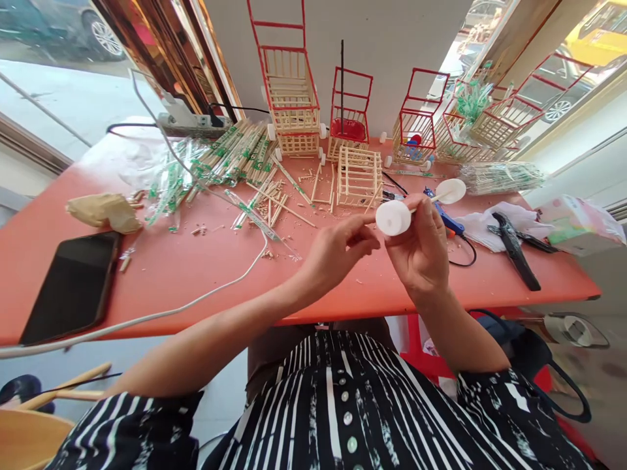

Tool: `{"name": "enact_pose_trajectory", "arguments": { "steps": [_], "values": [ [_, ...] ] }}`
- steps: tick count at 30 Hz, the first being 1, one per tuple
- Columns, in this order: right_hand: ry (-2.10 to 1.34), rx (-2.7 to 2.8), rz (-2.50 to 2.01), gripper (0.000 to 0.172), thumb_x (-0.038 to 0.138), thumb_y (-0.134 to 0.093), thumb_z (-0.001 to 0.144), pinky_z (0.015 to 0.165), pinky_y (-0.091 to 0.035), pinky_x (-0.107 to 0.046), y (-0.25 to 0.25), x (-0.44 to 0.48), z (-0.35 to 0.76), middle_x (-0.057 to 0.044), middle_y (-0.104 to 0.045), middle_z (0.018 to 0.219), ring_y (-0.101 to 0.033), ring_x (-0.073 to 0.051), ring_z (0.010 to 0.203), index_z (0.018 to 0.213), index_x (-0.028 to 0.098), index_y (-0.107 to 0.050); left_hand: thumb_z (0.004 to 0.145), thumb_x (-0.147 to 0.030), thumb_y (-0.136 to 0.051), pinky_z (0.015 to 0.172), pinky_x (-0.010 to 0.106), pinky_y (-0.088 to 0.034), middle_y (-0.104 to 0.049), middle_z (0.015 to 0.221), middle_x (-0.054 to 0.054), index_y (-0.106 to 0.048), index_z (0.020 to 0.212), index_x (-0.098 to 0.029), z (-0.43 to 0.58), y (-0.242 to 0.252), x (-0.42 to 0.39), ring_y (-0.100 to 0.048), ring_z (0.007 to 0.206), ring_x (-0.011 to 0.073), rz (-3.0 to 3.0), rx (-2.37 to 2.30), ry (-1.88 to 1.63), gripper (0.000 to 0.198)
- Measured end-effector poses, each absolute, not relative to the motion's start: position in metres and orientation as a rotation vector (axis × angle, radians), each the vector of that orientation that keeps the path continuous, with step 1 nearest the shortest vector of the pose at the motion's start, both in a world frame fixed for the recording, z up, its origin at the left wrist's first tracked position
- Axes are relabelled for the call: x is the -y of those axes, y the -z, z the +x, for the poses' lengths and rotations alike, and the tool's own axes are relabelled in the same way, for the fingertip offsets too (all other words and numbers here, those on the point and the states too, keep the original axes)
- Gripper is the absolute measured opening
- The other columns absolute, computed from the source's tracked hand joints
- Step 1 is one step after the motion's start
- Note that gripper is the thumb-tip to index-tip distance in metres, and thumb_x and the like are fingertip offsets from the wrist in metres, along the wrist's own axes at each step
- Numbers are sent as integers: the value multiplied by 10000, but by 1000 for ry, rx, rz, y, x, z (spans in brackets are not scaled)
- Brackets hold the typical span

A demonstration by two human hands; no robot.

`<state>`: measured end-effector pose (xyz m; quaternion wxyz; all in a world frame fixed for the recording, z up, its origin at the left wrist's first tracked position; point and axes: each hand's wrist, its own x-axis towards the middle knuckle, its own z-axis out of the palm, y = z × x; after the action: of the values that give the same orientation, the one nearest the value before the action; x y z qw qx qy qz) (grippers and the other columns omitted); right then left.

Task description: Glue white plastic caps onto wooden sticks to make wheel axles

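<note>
Between the thumb and fingers of my right hand [418, 248] is a thin wooden stick [422, 206] with a white round disc at each end. The nearer disc [393, 218] faces me; the farther disc [450, 191] is at the upper right. My left hand [343, 251] is beside the nearer disc, index finger stretched to its left edge, thumb apart from the finger, nothing held. Just behind the hands stands a small unpainted stick frame [360, 176] on the orange table [196, 261].
Red-topped stick carts [294, 98] line the wall. Packaged chopsticks [240, 153] and loose sticks [277, 209] lie left of centre. A phone [73, 284] and white cable [215, 287] are at left. Right are a blue glue gun [449, 220], black pliers [516, 251] and a tissue pack [580, 225].
</note>
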<state>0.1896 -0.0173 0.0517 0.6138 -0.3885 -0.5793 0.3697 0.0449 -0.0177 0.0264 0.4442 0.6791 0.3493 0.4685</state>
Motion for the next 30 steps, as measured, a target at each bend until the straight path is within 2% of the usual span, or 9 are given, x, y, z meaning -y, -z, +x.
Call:
{"name": "enact_pose_trajectory", "arguments": {
  "steps": [5, 9, 12, 15, 18, 22, 25, 28, 30],
  "values": [
    [-894, 1251, -864, 379, 672, -590, 928, 549, -504, -297, -58, 7, 214, 1, -553, 766, -567, -145, 653, 895, 297, -627, 942, -219, -578, 620, 238, -424, -623, 636, -21, -760, 857, -187, 24, -29, 2, -573, 608, 119, 1886, -1073, -1184, 203],
    [-811, 1314, -869, 345, 645, -567, 957, 617, -561, -325, -74, -4, 235, -29, -668, 961, -665, -183, 837, 922, 314, -658, 956, -253, -562, 640, 247, -392, -604, 645, -15, -749, 825, -178, 13, -25, -12, -542, 607, 127, 2047, -1188, -1157, 240],
    [-962, 1113, -661, 179, 403, -745, 914, 651, -592, -252, -99, -8, 249, 8, -705, 887, -678, -130, 765, 785, 306, -667, 959, -271, -549, 666, 267, -386, -666, 717, 19, -736, 806, -179, 6, -19, -24, -569, 670, 160, 2158, -1296, -1119, 258],
    [-1134, 759, -350, 394, 184, -546, 1023, 605, -553, -164, -130, -10, 272, 26, -677, 680, -696, -70, 629, 649, 269, -636, 962, -264, -534, 667, 285, -370, -667, 715, 38, -718, 781, -187, -1, -11, -34, -580, 679, 186, 2224, -1411, -1041, 269],
    [-1136, 629, -196, 810, 447, -12, 1024, 585, -489, -226, -152, -9, 304, -15, -613, 568, -780, -108, 679, 436, 211, -517, 951, -230, -531, 674, 303, -372, -644, 694, 50, -694, 768, -188, -6, -6, -42, -586, 678, 207, 2252, -1507, -970, 249],
    [-1067, 815, -310, 868, 458, 48, 1012, 698, -500, -202, -159, -3, 317, 42, -691, 661, -716, -13, 616, 445, 202, -556, 955, -192, -489, 725, 346, -419, -654, 782, 96, -683, 781, -178, -11, -4, -46, -626, 777, 258, 2299, -1582, -839, 262],
    [-955, 815, -418, 782, 308, -70, 1091, 600, -496, -100, -147, -3, 292, 58, -609, 562, -642, 21, 541, 534, 232, -613, 935, -153, -504, 839, 396, -474, -673, 1045, 139, -725, 868, -182, -19, -6, -46, -643, 982, 295, 2310, -1591, -904, 232],
    [-948, 956, -536, 288, 257, -706, 953, 580, -538, -117, -121, -9, 259, 73, -672, 693, -654, -38, 626, 666, 277, -690, 940, -257, -613, 960, 470, -479, -666, 1159, 135, -721, 773, -191, -31, -10, -44, -611, 1111, 328, 2310, -1582, -1064, 210],
    [-975, 999, -543, 108, 291, -819, 863, 578, -538, -146, -99, -14, 241, 85, -674, 789, -625, -38, 650, 791, 294, -738, 937, -308, -659, 1007, 494, -468, -679, 1127, 118, -703, 707, -202, -39, -15, -43, -601, 1121, 328, 2272, -1575, -1172, 257]
  ]
}}
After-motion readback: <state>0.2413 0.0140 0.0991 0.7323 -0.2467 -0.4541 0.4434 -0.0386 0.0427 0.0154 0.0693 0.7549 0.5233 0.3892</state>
